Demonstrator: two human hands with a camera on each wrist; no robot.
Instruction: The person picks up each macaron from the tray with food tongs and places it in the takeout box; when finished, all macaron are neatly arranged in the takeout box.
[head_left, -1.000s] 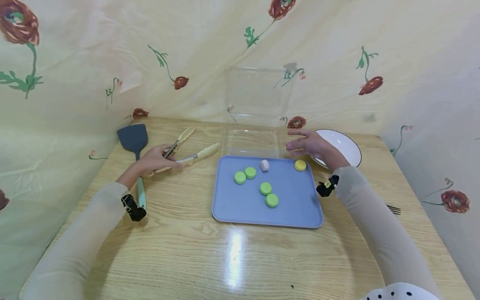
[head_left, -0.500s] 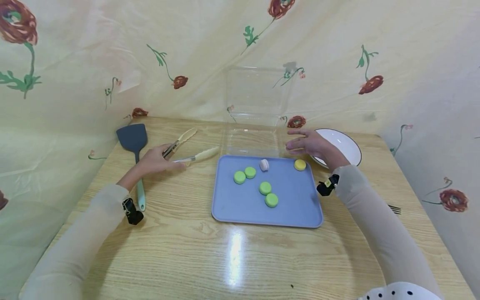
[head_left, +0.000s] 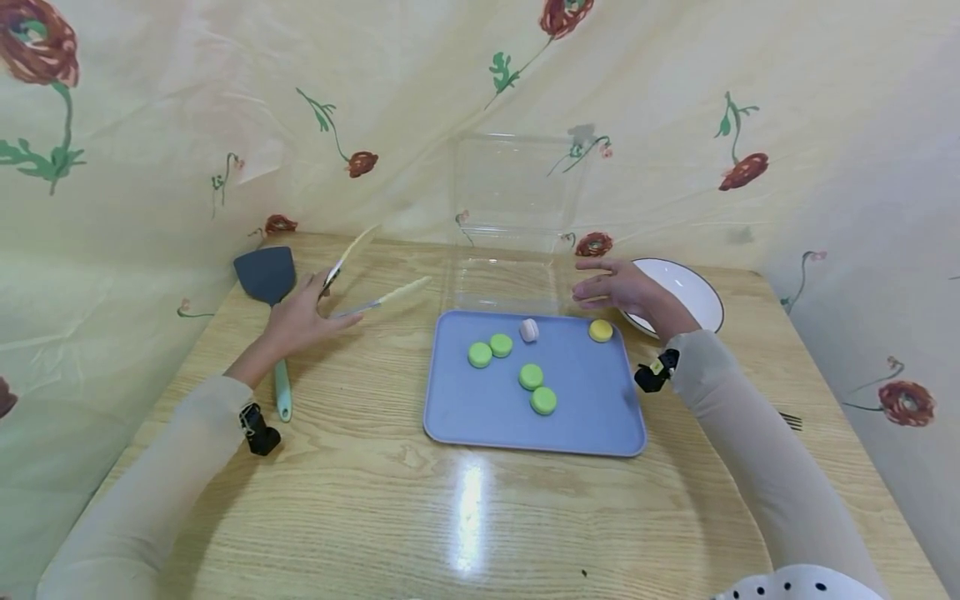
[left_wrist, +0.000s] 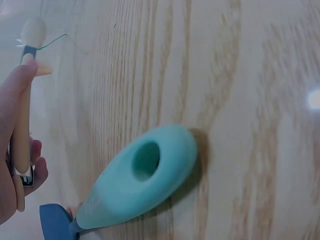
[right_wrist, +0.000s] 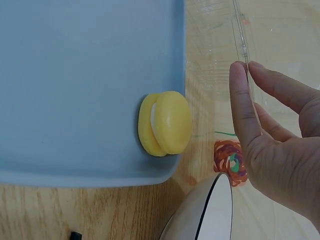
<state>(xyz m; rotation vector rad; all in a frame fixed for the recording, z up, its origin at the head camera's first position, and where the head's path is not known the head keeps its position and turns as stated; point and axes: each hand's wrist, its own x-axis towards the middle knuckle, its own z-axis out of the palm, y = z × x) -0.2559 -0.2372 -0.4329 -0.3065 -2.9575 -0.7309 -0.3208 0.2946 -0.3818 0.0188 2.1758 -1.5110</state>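
My left hand (head_left: 303, 321) grips a pair of tongs with cream tips (head_left: 405, 289), their arms spread apart; the left wrist view shows the fingers around the cream handle (left_wrist: 21, 130). A clear plastic box (head_left: 506, 279) with a raised lid stands behind the blue tray (head_left: 480, 408). Beside the box's right edge is my right hand (head_left: 618, 290), fingers extended; whether they touch the edge I cannot tell. On the tray lie several green macarons (head_left: 531, 377), a pale lilac macaron (head_left: 529, 330) and a yellow macaron (right_wrist: 170, 122) in the corner below the right hand.
A spatula with a dark blade (head_left: 266, 273) and mint handle (left_wrist: 145, 180) lies under the left forearm. Partly behind the right hand sits a white dark-rimmed bowl (head_left: 686, 287). Fork tines (head_left: 791, 422) show past the right sleeve. A flowered cloth covers the walls behind.
My left hand has lifted the tongs, and their tips have risen and shifted slightly left. The right hand and the macarons have stayed in place.
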